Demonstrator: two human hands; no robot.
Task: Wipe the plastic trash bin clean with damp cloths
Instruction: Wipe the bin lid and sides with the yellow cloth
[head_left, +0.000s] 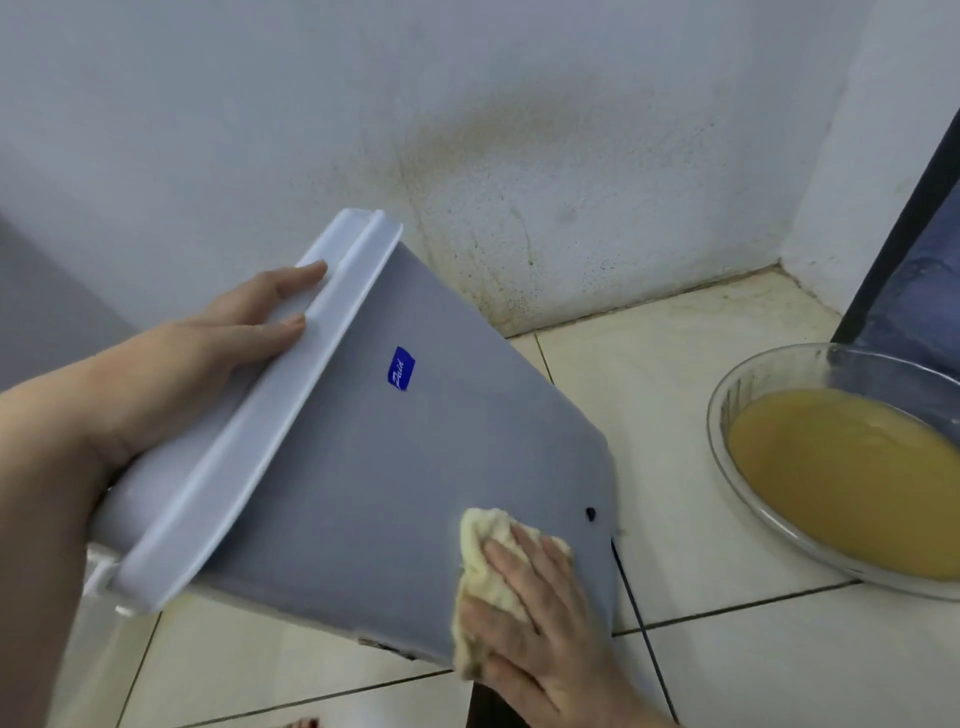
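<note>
A grey plastic trash bin (374, 467) with a white lid and a small blue sticker is tilted over, its base toward the tiled floor at the right. My left hand (208, 358) holds the lid end, fingers lying straight across the white lid. My right hand (540, 608) presses a pale yellow damp cloth (488, 566) flat against the bin's grey side near its base, fingers extended over the cloth. A small dark spot sits on the bin just right of the cloth.
A clear glass bowl (727, 447) of yellowish cloudy water stands on the tiled floor at the right. A stained white wall rises behind the bin. A dark blue object leans at the far right edge. A thin black cord runs along the floor by the bin's base.
</note>
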